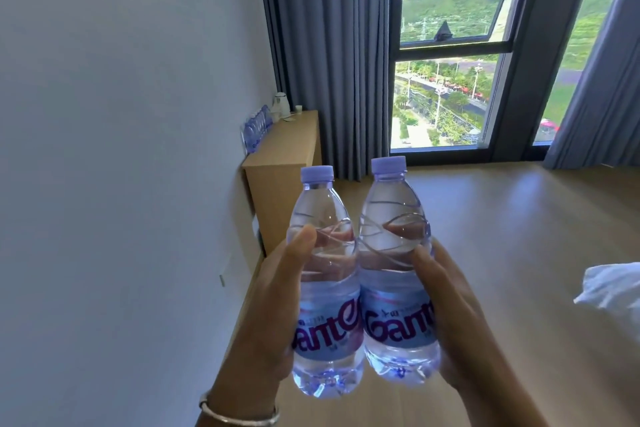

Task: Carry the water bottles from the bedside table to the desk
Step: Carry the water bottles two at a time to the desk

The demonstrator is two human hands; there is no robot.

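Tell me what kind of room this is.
Probably a hotel room: a desk with a kettle, cup and row of bottles, full-length curtains, and white bedding at the right edge.

- Left hand (273, 308), at about seven o'clock from frame centre: bare, no sleeve in view.
- A plain, smooth silver bangle (239, 417) circles the left wrist.
- Right hand (453, 319), at five o'clock: bare, forearm unsleeved.
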